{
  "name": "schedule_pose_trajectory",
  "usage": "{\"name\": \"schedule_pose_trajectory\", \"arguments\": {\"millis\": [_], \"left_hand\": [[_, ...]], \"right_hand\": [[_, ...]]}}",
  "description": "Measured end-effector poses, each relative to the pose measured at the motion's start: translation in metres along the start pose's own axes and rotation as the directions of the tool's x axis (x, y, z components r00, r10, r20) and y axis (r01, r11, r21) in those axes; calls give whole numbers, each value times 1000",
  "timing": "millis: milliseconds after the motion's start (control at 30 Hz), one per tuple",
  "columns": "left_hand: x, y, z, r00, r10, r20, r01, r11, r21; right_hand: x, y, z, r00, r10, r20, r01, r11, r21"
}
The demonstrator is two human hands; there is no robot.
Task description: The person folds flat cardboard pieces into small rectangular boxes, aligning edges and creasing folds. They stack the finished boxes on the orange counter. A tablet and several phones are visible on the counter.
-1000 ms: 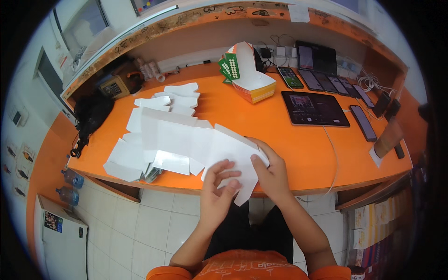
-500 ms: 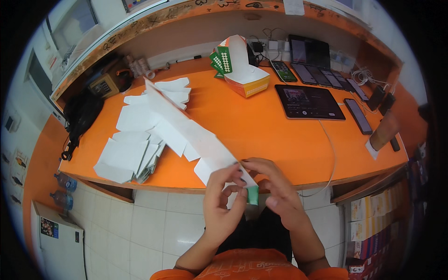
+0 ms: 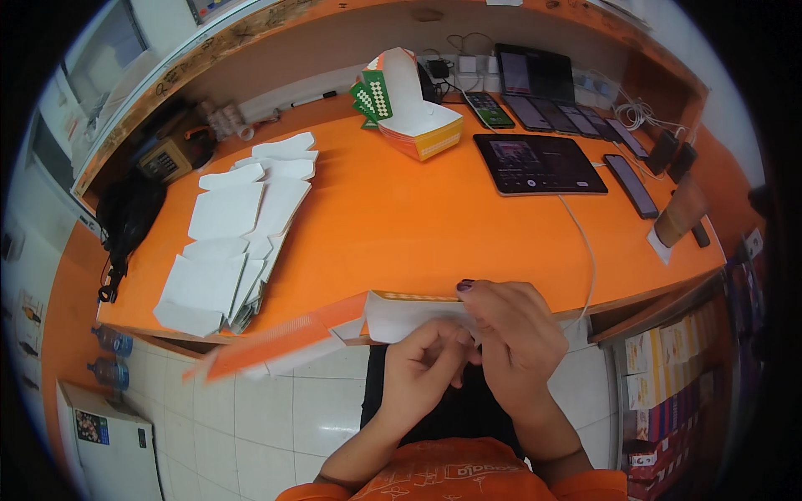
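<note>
A partly folded cardboard box [image 3: 322, 330], orange outside and white inside, stretches leftward over the near table edge; its far left end is blurred. My left hand [image 3: 424, 367] is closed on the box's right end, thumb and fingers pinching the white card. At the same end my right hand [image 3: 522, 351] grips the box, its index finger along the upper edge and its other fingers curled near my left fingertips. The hands hide the corner between them. Left of the box lies a pile of flat white box blanks [image 3: 221, 213].
An assembled orange, green and white box [image 3: 422, 138] stands open at the back. A tablet [image 3: 541, 164], several phones [image 3: 631, 185] and chargers with cables lie at the right, near a brown cup-shaped thing [image 3: 678, 219]. A black bag [image 3: 129, 209] sits far left on the orange table [image 3: 376, 225].
The box has swung down and toward me, off the pile, and now shows its orange outside. My right hand has closed in on the box's end beside my left.
</note>
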State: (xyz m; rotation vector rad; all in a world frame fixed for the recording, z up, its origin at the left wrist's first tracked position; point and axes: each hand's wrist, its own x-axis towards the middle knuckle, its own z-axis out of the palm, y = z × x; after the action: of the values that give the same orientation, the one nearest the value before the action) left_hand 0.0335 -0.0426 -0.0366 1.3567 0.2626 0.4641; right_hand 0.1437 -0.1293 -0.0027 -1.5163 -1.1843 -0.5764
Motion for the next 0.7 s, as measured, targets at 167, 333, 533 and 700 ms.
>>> {"name": "schedule_pose_trajectory", "arguments": {"millis": [167,333,533,700], "left_hand": [[12,6,14,949,308,72,-306,840,447],[21,2,15,837,547,26,-390,561,730],[12,-5,15,870,388,-303,-314,912,264],[8,1,4,958,119,-261,-143,987,-76]], "right_hand": [[4,-1,3,967,217,-133,-197,970,144],[-2,-3,13,882,449,-139,-361,837,411],[-14,2,9,864,485,131,-475,703,530],[-13,5,5,900,413,135,-418,736,533]]}}
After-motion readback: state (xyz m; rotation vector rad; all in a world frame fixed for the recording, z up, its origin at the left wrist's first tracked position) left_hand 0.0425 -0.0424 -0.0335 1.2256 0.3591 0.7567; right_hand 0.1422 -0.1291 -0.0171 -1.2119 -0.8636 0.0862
